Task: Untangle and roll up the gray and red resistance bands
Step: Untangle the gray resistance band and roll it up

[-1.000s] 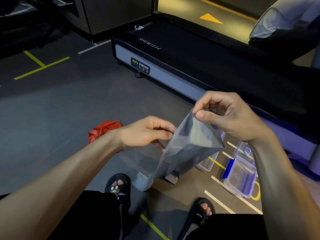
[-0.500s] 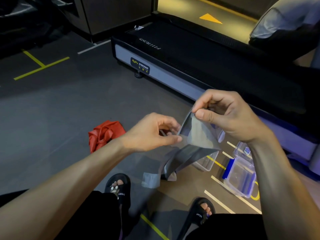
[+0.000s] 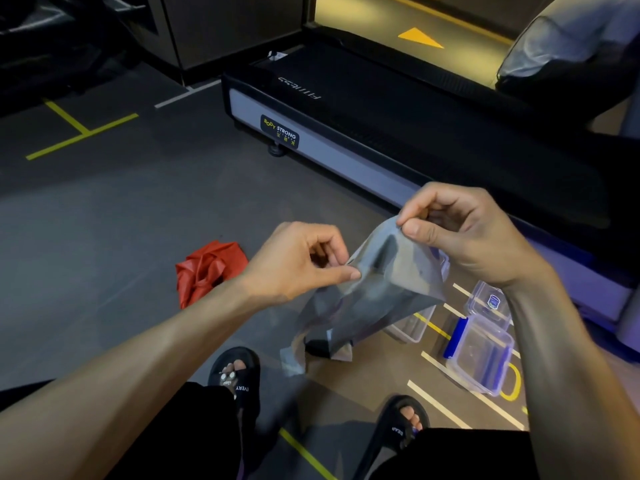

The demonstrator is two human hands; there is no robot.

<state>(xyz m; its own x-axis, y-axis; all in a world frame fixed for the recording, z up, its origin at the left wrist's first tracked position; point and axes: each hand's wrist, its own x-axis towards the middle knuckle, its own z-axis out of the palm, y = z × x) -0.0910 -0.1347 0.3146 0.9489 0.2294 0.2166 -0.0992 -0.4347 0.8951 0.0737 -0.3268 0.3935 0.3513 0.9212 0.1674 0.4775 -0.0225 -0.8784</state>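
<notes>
I judge untangling under way: both hands, left (image 3: 304,261) and right (image 3: 460,233), pinch the gray band (image 3: 384,289) (red band (image 3: 207,271) lies left of it); next, flatten it.

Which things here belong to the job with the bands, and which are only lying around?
Belong to the job:
- gray band, pinched by the left hand and right hand
- red band, bunched on the floor

Only lying around:
- treadmill
- clear containers, one with a blue clip
- sandals
</notes>
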